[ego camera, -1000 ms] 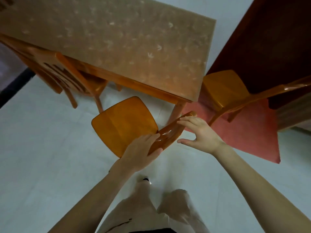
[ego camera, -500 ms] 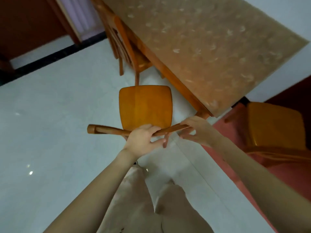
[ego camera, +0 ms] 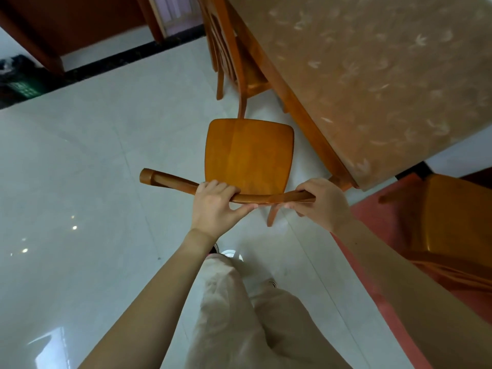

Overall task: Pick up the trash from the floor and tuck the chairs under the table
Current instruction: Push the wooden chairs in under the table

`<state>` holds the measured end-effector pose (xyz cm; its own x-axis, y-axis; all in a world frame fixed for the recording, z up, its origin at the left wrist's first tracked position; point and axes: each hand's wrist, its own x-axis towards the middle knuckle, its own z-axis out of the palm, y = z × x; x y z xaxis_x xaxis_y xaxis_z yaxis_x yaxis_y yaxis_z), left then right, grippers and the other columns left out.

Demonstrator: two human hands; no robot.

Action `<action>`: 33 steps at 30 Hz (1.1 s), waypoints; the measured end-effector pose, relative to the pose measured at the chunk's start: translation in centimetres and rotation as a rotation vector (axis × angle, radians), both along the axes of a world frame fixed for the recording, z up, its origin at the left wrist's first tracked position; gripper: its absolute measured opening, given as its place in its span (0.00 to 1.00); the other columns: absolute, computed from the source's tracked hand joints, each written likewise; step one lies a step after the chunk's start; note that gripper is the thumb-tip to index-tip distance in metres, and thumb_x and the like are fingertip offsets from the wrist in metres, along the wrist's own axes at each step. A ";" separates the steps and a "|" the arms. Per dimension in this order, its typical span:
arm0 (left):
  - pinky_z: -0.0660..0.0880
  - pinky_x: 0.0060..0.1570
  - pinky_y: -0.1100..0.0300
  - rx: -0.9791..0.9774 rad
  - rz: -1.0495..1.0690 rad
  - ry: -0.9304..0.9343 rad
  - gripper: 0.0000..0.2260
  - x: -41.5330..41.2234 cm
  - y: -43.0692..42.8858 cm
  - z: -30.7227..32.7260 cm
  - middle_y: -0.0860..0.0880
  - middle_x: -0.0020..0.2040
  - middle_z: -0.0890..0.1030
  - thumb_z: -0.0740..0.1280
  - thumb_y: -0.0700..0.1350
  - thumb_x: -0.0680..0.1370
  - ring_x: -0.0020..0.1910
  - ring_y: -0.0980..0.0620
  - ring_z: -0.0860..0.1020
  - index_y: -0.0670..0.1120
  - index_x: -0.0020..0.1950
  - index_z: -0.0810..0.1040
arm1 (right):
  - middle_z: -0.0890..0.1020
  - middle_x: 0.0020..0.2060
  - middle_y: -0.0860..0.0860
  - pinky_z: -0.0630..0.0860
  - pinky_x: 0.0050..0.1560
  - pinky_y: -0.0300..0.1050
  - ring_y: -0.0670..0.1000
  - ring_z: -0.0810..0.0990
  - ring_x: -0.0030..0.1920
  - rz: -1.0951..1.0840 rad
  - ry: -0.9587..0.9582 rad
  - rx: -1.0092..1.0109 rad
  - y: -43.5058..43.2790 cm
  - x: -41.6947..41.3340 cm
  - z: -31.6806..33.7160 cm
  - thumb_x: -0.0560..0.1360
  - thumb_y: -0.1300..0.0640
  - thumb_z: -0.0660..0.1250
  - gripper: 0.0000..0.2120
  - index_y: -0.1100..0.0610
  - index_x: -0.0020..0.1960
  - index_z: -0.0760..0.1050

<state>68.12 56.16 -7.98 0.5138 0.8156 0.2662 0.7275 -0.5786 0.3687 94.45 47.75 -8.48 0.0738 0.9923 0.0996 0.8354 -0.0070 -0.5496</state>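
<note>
An orange wooden chair (ego camera: 249, 153) stands on the pale tiled floor beside the table's (ego camera: 378, 83) near corner, its seat out in the open. My left hand (ego camera: 214, 209) grips the middle of its curved top rail, fingers over the top and thumb underneath. At the rail's right end, my right hand (ego camera: 323, 202) is wrapped round the wood. The table has a beige patterned cover. No trash shows on the floor.
A second chair (ego camera: 234, 59) sits tucked under the table's long side beyond. A third chair (ego camera: 452, 222) stands at right on a red mat (ego camera: 372, 222). A dark green basket (ego camera: 21, 83) lies far left by a brown door frame. My legs are below.
The chair has swung round so its back faces me squarely. My right hand has gone from resting on the rail to gripping its end. The view has turned left along the table.
</note>
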 end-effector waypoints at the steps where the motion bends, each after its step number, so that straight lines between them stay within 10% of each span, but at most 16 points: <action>1: 0.68 0.45 0.54 0.007 0.021 -0.002 0.24 -0.2 0.0 -0.1 0.52 0.34 0.79 0.67 0.69 0.71 0.39 0.49 0.76 0.48 0.40 0.81 | 0.80 0.37 0.46 0.76 0.38 0.45 0.46 0.75 0.39 -0.014 -0.004 0.014 -0.1 -0.1 -0.1 0.68 0.30 0.65 0.26 0.54 0.46 0.80; 33: 0.59 0.48 0.59 -0.059 -0.236 -0.151 0.21 1.9 10.4 0.0 0.55 0.35 0.81 0.70 0.68 0.67 0.40 0.54 0.73 0.51 0.40 0.84 | 0.81 0.34 0.51 0.78 0.32 0.47 0.52 0.80 0.36 -0.368 -0.127 0.244 2.3 -3.0 -0.6 0.68 0.35 0.69 0.25 0.58 0.40 0.82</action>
